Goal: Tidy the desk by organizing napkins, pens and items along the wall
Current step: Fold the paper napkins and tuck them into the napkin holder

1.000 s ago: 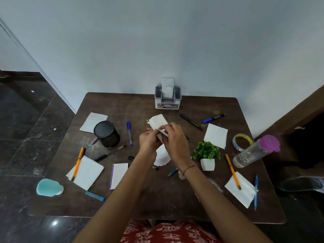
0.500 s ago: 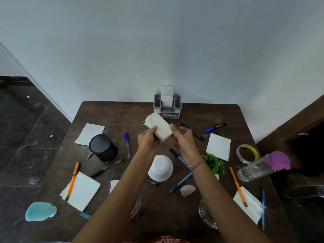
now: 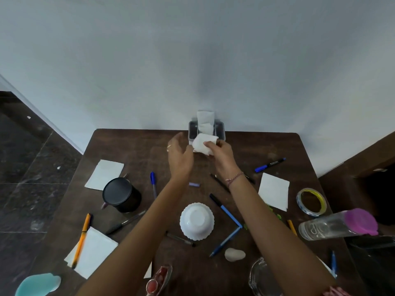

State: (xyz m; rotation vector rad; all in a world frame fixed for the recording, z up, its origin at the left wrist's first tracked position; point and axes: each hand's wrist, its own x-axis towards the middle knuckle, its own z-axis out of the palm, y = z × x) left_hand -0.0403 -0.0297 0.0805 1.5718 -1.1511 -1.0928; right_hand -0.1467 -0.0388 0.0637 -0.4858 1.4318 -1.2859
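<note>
White napkin (image 3: 199, 145) in right hand (image 3: 222, 158)

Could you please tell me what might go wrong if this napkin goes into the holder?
The right hand pinches the folded white paper napkin before the grey plastic napkin holder, where an upright white napkin already stands; pushing in could crumple or dislodge it.
The left hand hovers open, not steadying the holder, so it may slide.
The clear bottle with purple lid lies on its side by the dark wooden table's right edge; a nudge might roll it off.
</note>
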